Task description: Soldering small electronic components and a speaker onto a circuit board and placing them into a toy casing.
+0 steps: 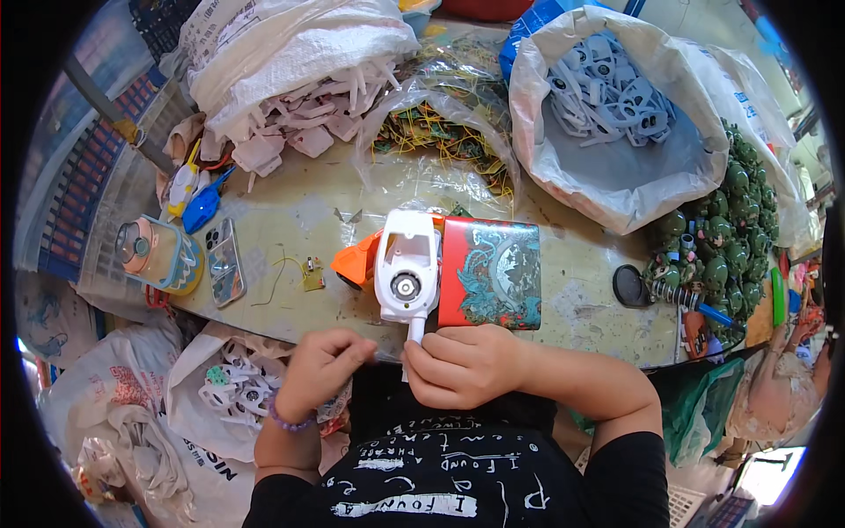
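Your table [581, 264] is a worn, pale slab. At its centre lie a white housing [407, 264], an orange part [356, 262] at its 9 o'clock and a red box [490, 273] at its 3. Toward 9 o'clock you have a circuit board [312, 274], phone [224, 260] and cup [158, 253]. At 12 sits a clear bag [440, 132], at 1 a sack of grey parts [616, 114], at 3 a black lid [631, 286] and green toys [722, 238].

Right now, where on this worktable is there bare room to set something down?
Bare tabletop lies between the red patterned box and the round black lid; a smaller patch sits near the small circuit board. The back edge is crowded with bags.
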`<state>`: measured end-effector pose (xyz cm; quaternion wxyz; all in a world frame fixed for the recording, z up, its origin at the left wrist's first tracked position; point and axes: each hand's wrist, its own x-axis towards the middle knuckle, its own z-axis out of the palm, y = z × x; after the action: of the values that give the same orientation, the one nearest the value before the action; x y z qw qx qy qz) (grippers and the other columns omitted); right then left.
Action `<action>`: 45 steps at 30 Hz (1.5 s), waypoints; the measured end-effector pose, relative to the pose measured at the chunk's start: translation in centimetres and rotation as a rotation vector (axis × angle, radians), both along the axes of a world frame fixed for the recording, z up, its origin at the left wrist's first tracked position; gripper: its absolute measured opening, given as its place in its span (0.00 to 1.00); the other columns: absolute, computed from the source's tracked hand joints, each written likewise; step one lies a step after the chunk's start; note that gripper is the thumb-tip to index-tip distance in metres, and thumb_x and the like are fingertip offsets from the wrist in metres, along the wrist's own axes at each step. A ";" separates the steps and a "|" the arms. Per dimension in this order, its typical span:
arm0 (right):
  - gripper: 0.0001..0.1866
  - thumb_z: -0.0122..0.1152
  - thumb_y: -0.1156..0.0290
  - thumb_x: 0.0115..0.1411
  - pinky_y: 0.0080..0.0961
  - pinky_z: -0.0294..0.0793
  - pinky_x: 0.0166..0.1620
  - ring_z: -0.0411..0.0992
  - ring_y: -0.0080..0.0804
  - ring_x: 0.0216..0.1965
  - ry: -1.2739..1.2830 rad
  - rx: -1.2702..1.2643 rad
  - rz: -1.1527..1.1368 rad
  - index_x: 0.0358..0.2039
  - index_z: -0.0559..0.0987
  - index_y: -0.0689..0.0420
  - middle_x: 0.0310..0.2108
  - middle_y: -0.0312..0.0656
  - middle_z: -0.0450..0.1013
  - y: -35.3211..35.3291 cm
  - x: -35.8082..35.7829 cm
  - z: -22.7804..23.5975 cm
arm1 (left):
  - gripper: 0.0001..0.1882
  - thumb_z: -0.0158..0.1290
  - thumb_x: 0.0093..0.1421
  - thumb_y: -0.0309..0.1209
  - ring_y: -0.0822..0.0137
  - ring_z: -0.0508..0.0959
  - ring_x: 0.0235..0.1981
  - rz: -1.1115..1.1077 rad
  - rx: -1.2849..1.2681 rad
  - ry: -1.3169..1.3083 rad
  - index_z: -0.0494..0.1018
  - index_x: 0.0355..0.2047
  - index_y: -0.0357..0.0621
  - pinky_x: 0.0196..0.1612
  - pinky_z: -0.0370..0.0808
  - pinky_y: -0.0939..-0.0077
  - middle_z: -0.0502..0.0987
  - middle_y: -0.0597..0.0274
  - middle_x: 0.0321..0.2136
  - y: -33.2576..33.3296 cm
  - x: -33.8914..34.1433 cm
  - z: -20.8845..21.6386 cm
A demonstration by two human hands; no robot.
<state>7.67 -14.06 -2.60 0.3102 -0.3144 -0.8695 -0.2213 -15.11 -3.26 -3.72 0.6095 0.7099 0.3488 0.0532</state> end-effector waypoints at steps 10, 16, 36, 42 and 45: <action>0.17 0.65 0.55 0.55 0.21 0.76 0.31 0.74 0.30 0.30 0.140 -0.009 0.034 0.29 0.78 0.59 0.32 0.40 0.75 -2.0 -0.9 0.4 | 0.19 0.45 0.68 0.44 0.79 0.73 0.30 0.012 -0.590 -0.302 0.73 0.35 0.39 0.35 0.70 0.84 0.75 0.69 0.28 -3.5 5.2 -1.6; 0.17 0.62 0.54 0.58 0.22 0.76 0.29 0.73 0.30 0.28 0.228 -0.008 0.132 0.31 0.79 0.56 0.30 0.39 0.75 -4.1 -0.3 0.7 | 0.19 0.42 0.69 0.42 0.76 0.71 0.23 0.211 -0.240 -0.311 0.71 0.29 0.41 0.29 0.67 0.83 0.72 0.66 0.20 -6.5 2.2 -1.1; 0.11 0.63 0.67 0.51 0.26 0.72 0.26 0.74 0.36 0.25 0.432 -0.286 -0.080 0.34 0.80 0.59 0.31 0.43 0.76 -7.5 1.0 -3.8 | 0.19 0.42 0.68 0.48 0.71 0.72 0.23 1.008 -0.147 -0.153 0.68 0.33 0.45 0.27 0.69 0.77 0.72 0.63 0.22 -3.8 -20.3 -12.5; 0.11 0.63 0.68 0.55 0.28 0.76 0.35 0.75 0.38 0.31 0.549 -0.884 0.086 0.38 0.79 0.60 0.35 0.44 0.76 -6.3 -2.2 -5.1 | 0.19 0.43 0.68 0.41 0.72 0.75 0.26 0.450 -0.257 0.376 0.73 0.32 0.38 0.32 0.73 0.77 0.74 0.64 0.23 -3.8 -23.7 -6.1; 0.17 0.59 0.66 0.61 0.25 0.76 0.41 0.74 0.33 0.38 0.732 -1.639 0.274 0.47 0.74 0.61 0.38 0.45 0.74 -3.1 -6.8 -6.6 | 0.20 0.45 0.67 0.43 0.75 0.75 0.25 0.112 -0.261 0.601 0.76 0.31 0.40 0.32 0.72 0.78 0.76 0.66 0.22 -1.2 -27.3 -6.1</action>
<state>0.88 -17.12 -9.21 0.2699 -0.3810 -0.6313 0.6192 -42.45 -4.42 -9.78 0.5614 0.5894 0.5553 -0.1703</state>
